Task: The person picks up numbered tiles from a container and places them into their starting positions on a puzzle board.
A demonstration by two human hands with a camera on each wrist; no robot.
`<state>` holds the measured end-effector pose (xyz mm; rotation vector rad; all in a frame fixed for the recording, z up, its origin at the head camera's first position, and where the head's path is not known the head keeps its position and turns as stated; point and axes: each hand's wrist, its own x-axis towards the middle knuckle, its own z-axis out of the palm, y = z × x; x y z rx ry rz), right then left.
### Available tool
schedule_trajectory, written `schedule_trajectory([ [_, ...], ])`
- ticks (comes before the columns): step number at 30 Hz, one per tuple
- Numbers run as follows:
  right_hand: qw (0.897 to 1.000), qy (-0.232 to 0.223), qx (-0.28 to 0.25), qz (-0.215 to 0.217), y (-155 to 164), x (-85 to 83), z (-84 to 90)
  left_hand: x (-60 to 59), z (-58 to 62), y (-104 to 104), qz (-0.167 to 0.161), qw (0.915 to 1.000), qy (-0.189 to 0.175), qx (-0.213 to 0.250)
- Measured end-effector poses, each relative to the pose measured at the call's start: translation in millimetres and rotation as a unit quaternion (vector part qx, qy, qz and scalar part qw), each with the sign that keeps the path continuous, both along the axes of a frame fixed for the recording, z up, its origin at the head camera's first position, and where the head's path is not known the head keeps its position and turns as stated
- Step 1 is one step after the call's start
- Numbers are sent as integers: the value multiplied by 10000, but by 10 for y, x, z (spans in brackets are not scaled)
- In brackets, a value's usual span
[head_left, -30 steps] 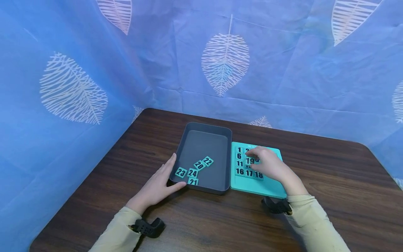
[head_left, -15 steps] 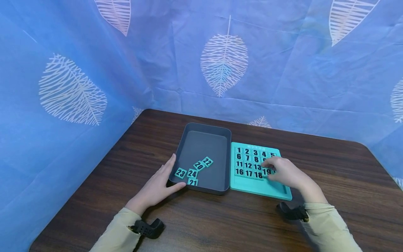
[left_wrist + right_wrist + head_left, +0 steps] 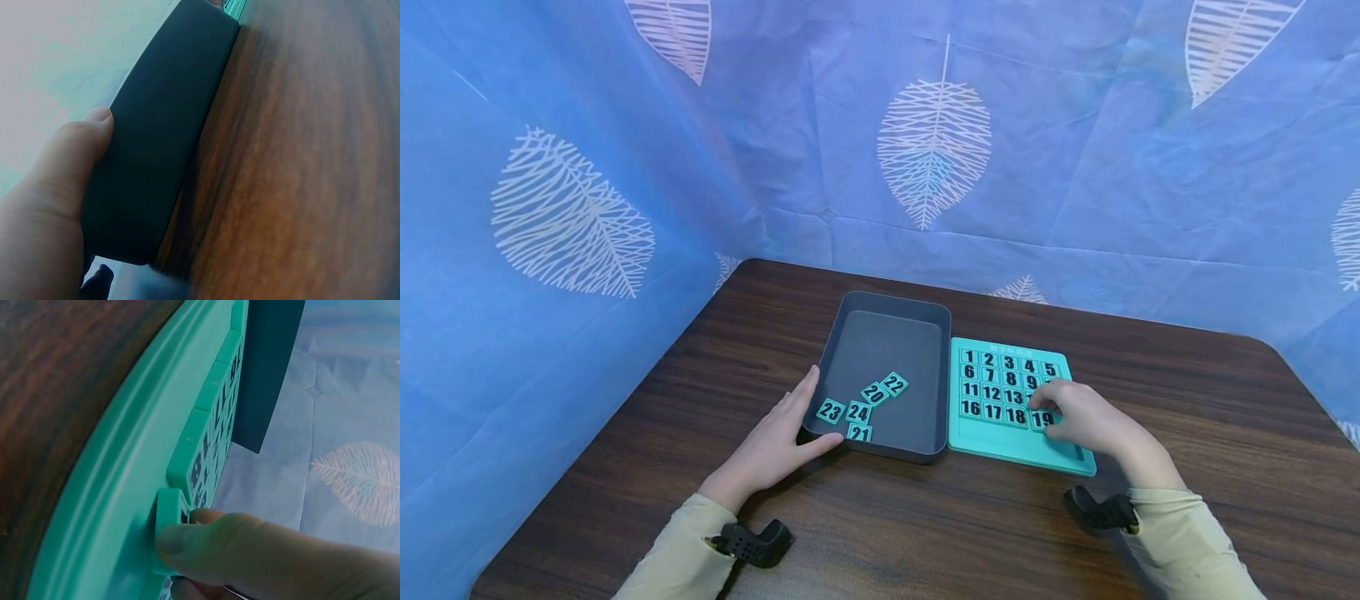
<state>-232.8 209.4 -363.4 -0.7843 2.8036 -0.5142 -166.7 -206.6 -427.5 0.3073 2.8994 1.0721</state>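
Left hand (image 3: 775,446) flat, fingers straight; right hand (image 3: 1086,421) fingers curled, pinching

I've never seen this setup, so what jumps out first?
A teal number board lies on the dark wooden table, and the right hand pinches tile 19 at the end of its fourth row. Beside it, the left hand rests against a grey tray holding loose tiles 20 to 24.

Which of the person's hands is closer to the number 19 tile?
Right. The right hand holds the 19 tile on the teal board; the left hand rests against the grey tray.
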Motion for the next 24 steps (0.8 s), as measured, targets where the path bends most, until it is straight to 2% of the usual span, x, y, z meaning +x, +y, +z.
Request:
schedule_trajectory([
  [24, 9997, 210, -101, -40, -20, -9, -61, -4, -13, 3, -35, 9999, 86, 41],
])
